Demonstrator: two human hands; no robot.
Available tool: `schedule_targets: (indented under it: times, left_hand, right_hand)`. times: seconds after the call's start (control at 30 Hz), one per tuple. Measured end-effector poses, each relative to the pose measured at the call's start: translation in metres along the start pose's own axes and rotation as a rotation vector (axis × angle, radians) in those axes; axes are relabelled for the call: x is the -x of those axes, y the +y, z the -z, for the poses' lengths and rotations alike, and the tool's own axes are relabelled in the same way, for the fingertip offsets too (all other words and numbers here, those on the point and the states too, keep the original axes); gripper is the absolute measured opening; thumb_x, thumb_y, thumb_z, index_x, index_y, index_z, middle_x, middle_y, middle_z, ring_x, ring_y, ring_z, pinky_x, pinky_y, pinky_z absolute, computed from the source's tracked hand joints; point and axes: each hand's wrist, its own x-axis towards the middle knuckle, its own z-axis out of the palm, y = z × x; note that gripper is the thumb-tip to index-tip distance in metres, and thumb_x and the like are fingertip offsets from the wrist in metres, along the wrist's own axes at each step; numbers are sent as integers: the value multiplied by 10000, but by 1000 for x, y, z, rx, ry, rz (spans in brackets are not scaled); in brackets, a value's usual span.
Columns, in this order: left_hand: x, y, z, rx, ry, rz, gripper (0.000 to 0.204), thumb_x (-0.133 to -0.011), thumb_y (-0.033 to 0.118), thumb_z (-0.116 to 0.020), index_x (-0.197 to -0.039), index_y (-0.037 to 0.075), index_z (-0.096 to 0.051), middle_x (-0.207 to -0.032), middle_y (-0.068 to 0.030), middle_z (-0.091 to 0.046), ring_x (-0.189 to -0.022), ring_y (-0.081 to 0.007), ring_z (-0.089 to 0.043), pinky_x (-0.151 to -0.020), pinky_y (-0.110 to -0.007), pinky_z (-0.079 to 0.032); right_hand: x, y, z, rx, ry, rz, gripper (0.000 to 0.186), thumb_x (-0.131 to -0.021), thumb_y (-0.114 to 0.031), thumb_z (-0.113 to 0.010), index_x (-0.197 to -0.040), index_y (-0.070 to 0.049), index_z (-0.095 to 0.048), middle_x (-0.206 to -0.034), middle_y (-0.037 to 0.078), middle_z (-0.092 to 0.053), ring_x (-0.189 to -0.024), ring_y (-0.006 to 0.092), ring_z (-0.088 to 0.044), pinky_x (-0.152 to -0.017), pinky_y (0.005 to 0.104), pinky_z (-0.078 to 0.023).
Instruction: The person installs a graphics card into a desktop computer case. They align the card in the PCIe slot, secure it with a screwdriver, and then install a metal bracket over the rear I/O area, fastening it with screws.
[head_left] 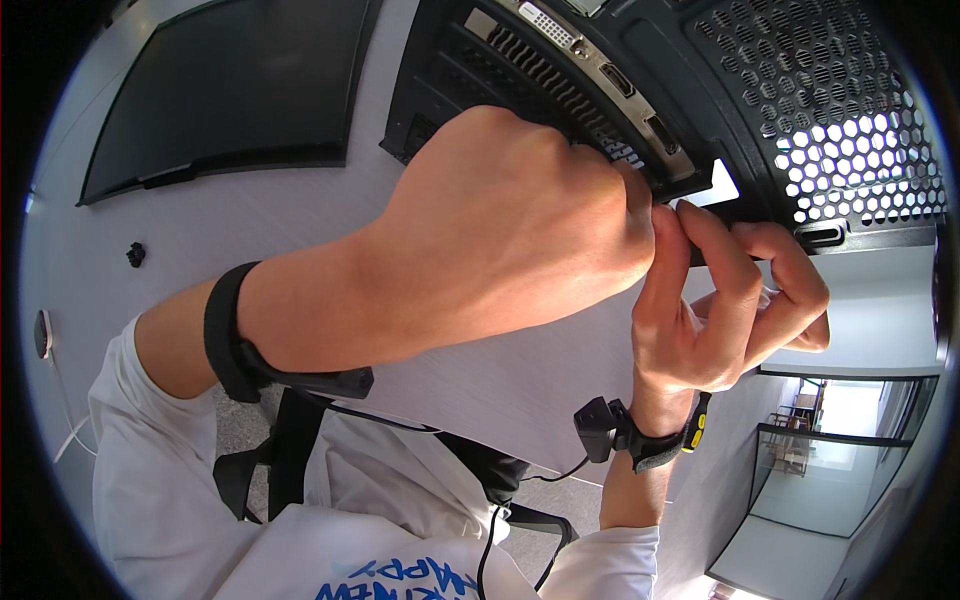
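Note:
A black computer case point(745, 150) stands at the upper right with its perforated panel toward the right edge. Along it runs a silver graphics card bracket point(640, 110) with several video ports. My left hand point(520, 205) is closed at the lower end of this bracket, knuckles up; its fingertips and anything in them are hidden. Just right of it, my right hand point(720, 310) is raised with thumb and forefinger brought together at the case's lower edge, the other fingers curled. What it pinches, if anything, is too small or covered to make out. The hands nearly touch.
A dark monitor point(235, 85) lies at the upper left of the pale table point(300, 220). A small black part point(136, 254) is on the table near it. Both wrists wear strapped black devices, one with a cable point(400, 425). A glass partition point(820, 450) stands at the right.

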Motion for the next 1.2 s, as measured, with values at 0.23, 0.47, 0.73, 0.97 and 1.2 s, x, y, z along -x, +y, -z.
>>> schedule_targets:
  times: [0.23,0.47,0.73,0.97,1.2]
  left_hand:
    - [1,0,0,-16,-27,2,267,-784,234,-748,-683,112,-533,-532,-12,-522,-452,-206,-574,-398,-341,-436]
    - [1,0,1,-26,-27,-4,249,-775,233,-753,-691,110,-554,-536,-10,-524,-454,-207,-578,-398,-340,-438]
    - [0,0,1,-28,-25,-12,255,-774,243,-761,-698,104,-562,-543,-14,-542,-457,-204,-586,-393,-338,-442]
    - [0,0,1,-35,-28,-14,231,-780,218,-757,-704,106,-570,-541,-12,-540,-455,-200,-584,-391,-332,-439]
    - [0,-1,1,-45,-30,-18,232,-778,229,-756,-706,109,-572,-544,-8,-537,-460,-195,-584,-400,-327,-443]
  right_hand:
    - [1,-4,-1,19,7,-15,204,-691,-175,-909,-874,-179,-819,-979,-61,-571,-911,130,-409,-762,268,-295]
    - [2,-3,-2,15,7,-22,203,-689,-169,-903,-875,-175,-822,-968,-74,-575,-909,126,-410,-765,266,-287]
    - [5,-6,-4,-3,9,-64,207,-693,-153,-898,-886,-168,-821,-976,-70,-568,-902,131,-405,-766,269,-282]
    - [6,-6,-5,-30,16,-79,233,-682,-131,-909,-893,-173,-818,-983,-65,-556,-901,135,-395,-757,272,-285]
    - [7,-4,-5,-38,22,-55,242,-688,-112,-901,-903,-177,-811,-982,-56,-547,-906,141,-397,-745,271,-291]
